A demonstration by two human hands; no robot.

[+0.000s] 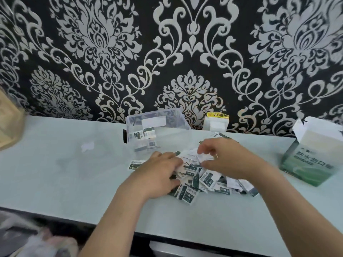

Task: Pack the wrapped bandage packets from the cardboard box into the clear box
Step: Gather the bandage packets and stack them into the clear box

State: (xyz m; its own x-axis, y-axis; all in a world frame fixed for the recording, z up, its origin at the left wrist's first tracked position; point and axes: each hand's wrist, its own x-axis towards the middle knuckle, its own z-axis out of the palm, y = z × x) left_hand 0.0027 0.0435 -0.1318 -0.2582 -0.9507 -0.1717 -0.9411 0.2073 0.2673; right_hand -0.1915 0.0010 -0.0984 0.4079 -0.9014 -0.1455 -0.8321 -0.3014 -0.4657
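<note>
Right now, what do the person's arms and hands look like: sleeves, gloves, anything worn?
Both are bare: the left hand and right hand wear no gloves, and no sleeves or watch are in view.

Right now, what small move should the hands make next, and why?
Probably scoop a bunch of packets and lift it into the clear box: the left hand and right hand are both on the loose pile, and the box behind holds only a few.
</note>
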